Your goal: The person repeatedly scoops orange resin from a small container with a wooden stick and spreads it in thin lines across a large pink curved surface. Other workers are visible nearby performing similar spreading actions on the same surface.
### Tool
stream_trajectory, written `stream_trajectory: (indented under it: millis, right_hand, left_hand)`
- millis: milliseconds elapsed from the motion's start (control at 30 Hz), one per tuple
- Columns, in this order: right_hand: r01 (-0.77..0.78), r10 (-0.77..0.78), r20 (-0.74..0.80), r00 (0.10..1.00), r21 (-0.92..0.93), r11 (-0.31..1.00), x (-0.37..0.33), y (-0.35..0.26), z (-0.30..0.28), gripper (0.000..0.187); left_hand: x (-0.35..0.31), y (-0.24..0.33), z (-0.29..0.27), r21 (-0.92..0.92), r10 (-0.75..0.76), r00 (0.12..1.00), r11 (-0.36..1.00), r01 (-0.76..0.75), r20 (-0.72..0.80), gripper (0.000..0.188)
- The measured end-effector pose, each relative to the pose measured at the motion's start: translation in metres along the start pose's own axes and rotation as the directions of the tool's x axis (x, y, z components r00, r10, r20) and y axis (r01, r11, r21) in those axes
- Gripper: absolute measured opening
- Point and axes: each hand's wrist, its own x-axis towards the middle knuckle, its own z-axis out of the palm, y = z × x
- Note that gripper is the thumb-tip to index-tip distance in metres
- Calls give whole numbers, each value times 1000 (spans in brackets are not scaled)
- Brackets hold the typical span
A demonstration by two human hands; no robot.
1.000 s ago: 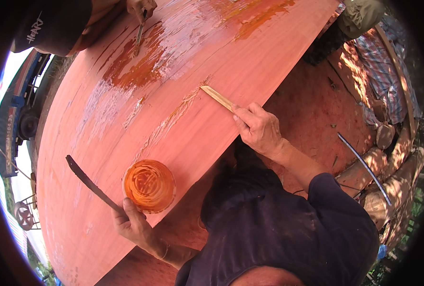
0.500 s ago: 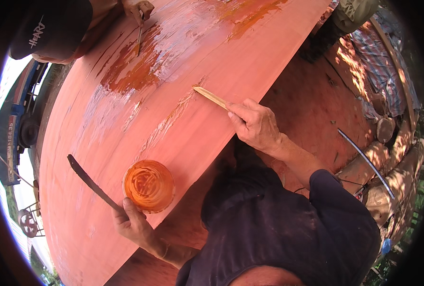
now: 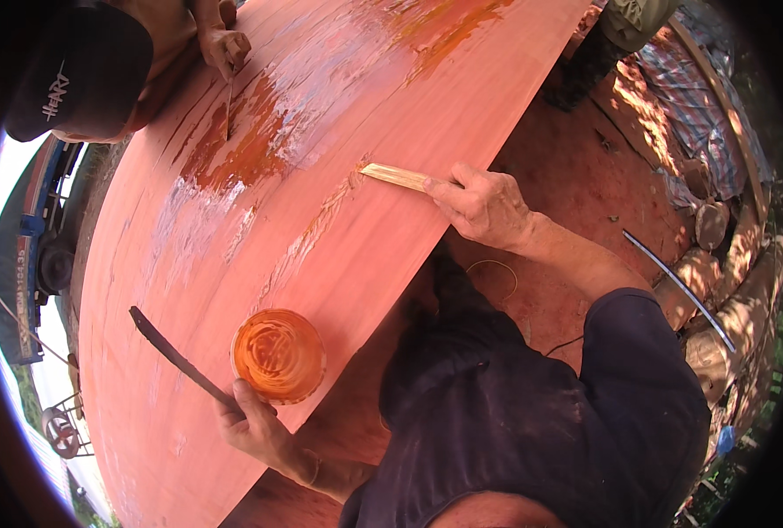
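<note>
My left hand [image 3: 264, 436] grips a round tub [image 3: 321, 339] of glossy orange-brown liquid by its near side. The same hand also holds a thin, dark, curved strip [image 3: 176, 356], which sticks out to the left over the wood. My right hand [image 3: 484, 207] is closed around a flat pale wooden stick [image 3: 396, 176]. The stick's tip meets the upper end of a wet, rough streak [image 3: 317, 229] on a large reddish wooden slab [image 3: 163, 396]. Farther off, a broad patch of wet orange-brown coating [image 3: 242, 145] shines on the slab.
At the upper left, a co-worker in a dark cap [image 3: 79, 75] works a thin tool on the wet patch with one hand [image 3: 224, 48]. Another person's leg [image 3: 629, 22] shows at upper right. Logs [image 3: 713, 361], a striped tarp [image 3: 691, 97] and a thin pale strip [image 3: 677, 286] lie right.
The view has shifted slightly. My right hand has moved a little right, and the stick's tip now sits at the streak's upper end. The co-worker's hand and tool have moved nearer and left.
</note>
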Motion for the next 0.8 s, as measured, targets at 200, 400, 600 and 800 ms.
stream_trajectory:
  millis: [200, 400, 600, 800]
  right_hand:
    - [16, -15, -7, 1000, 17, 1000, 1, 8, -18, 23]
    - [48, -49, 46, 998, 16, 999, 21, 22, -4, 15]
    - [-8, 10, 51, 999, -36, 999, 12, 24, -14, 13]
    - [-39, 40, 63, 997, -13, 999, 7, 16, -17, 13]
  left_hand:
    - [-2, 4, -1, -1, -3, 1000, 1000, 3, -1, 22]
    - [-2, 7, 3, 64, -31, 999, 997, 32, -15, 21]
    - [-1, 7, 2, 74, -8, 1000, 997, 7, 5, 21]
    - [2, 17, 6, 4, -60, 998, 998, 60, 28, 18]
